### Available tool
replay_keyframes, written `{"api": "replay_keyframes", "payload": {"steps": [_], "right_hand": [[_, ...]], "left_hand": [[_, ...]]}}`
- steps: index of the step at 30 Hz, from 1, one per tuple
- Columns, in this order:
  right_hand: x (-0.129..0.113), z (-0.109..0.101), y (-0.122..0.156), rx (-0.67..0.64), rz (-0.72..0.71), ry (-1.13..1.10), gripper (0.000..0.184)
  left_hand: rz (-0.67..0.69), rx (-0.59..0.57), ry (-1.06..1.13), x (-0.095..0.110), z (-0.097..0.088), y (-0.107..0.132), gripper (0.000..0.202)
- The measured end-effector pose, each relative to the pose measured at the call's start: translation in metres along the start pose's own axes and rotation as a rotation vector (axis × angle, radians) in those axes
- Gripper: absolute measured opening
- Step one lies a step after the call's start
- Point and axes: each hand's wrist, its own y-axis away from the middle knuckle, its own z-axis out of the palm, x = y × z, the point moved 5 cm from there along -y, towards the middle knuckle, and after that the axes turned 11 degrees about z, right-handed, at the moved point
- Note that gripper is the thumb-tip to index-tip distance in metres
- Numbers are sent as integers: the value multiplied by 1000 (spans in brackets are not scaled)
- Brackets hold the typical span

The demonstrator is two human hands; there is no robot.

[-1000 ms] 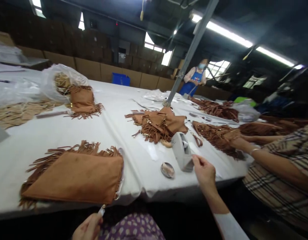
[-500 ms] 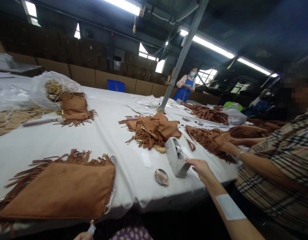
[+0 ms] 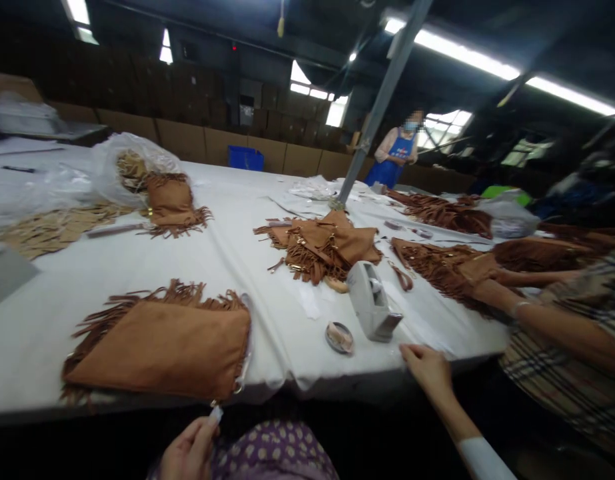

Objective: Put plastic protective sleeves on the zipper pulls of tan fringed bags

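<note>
A fringed bag (image 3: 167, 347) lies along the worktop's (image 3: 232, 240) front edge; the left hand (image 3: 190, 450) pinches the pale tab (image 3: 216, 415) at its near corner, best held slack. Near the tape dispenser (image 3: 370, 300), the right hand (image 3: 430, 370) has its fingertips together; whether they grip anything, I cannot tell

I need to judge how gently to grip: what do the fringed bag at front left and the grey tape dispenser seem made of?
Fringed bag: brown suede or imitation suede, matte, judging by its dull, soft-looking surface; which one isn't clear. Tape dispenser: probably hard plastic, smooth, from its even grey, moulded-looking body.
</note>
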Motion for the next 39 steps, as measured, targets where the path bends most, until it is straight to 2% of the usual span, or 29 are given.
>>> {"api": "replay_keyframes", "payload": {"steps": [1, 3, 4, 7, 9, 11, 14, 18, 22, 26, 30, 33, 35, 39], "right_hand": [[0, 7, 9, -14, -4, 19, 13], [-8, 31, 36, -123, -47, 29, 14], [-17, 49, 56, -266, -101, 7, 18], [-53, 107, 139, -849, -276, -34, 29], [-78, 133, 190, -1061, -361, -62, 32], [-98, 155, 226, -1180, -434, -83, 32], [-112, 184, 250, -1247, -487, -84, 32], [-110, 211, 257, -1249, -506, -41, 33], [-107, 222, 257, -1179, -500, 27, 33], [-106, 228, 256, -1159, -460, 99, 32], [-103, 231, 255, -1176, -372, 83, 33], [-98, 235, 255, -1261, -275, 1, 36], [-93, 238, 256, -1325, -213, -50, 41], [-89, 239, 256, -1390, -150, -140, 47]], "left_hand": [[-26, -18, 30, 1, 2, 1, 52], [57, -58, 9, 10, 6, 0, 52], [113, -44, -23, 15, 5, -2, 51], [259, -36, -168, 28, 3, -3, 47], [316, -52, -256, 31, 1, -1, 44], [357, -72, -320, 32, 1, 2, 41], [415, -98, -397, 32, 1, 4, 37], [469, -110, -490, 32, 0, 3, 33], [514, -114, -553, 34, -3, 3, 29], [506, -133, -482, 36, -4, 3, 27], [429, -143, -270, 32, -3, 1, 33], [358, -126, -69, 25, 0, -1, 39], [264, -94, 83, 18, 3, -3, 43], [-12, -53, 356, 2, 11, -6, 48]]}}
